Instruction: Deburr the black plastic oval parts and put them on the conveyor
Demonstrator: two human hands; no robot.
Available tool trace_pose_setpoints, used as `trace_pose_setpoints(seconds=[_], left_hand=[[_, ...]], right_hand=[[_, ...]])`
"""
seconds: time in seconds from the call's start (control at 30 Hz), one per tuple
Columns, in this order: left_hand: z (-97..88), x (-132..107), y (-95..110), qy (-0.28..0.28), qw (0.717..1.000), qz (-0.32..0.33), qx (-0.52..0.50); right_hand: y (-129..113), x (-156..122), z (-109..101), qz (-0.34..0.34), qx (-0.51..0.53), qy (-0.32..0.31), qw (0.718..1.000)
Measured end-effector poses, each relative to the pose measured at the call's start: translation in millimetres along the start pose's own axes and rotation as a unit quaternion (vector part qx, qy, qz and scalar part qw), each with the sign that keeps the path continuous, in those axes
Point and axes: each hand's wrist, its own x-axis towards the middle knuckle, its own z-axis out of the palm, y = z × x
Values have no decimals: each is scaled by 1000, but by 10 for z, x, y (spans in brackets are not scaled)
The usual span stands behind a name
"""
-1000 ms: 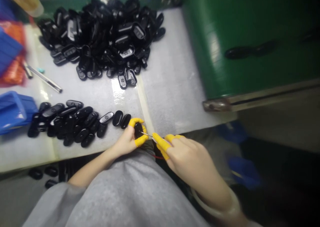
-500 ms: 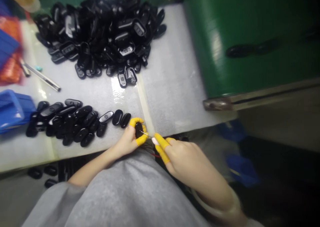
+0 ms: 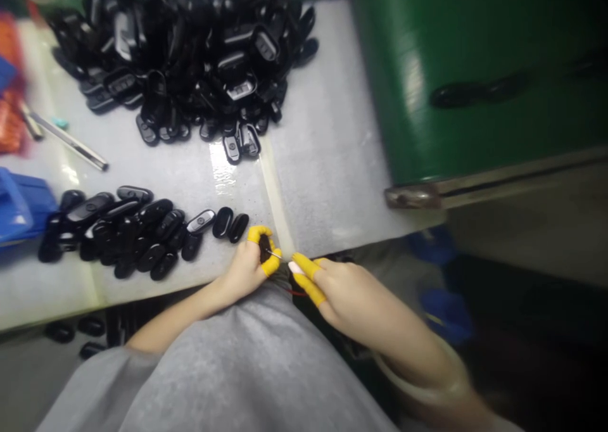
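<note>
My left hand [image 3: 251,262], with yellow finger cots on thumb and forefinger, is closed on a small black plastic casing [image 3: 264,247] at the table's near edge. My right hand [image 3: 338,284], also in yellow cots, pinches a thin metal pick [image 3: 274,254] whose tip touches the casing. A row of like black casings [image 3: 133,226] lies just left of my left hand. A big heap of black casings [image 3: 190,52] sits at the back of the white table [image 3: 323,159].
A green machine housing [image 3: 475,71] stands at the right. A blue bin [image 3: 19,207] is at the left edge, with a metal rod [image 3: 71,144] and an orange tray behind it. A few casings lie on the floor under the table. My grey sleeve fills the foreground.
The view has tilted slightly, shifting the scene up and left. Both hands stay together at the table edge; the right hand has drawn a little closer to the casing.
</note>
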Motion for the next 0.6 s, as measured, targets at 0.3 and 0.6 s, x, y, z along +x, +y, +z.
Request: trace_pose_setpoints(seconds=[0.3,0.6], left_hand=[[-20,20,-32,9,999,19,27],[-49,38,-28,-6,999,28,27]], right_hand=[[72,99,14,-13,271,-14,962],[28,93,95,-10,148,17,989]])
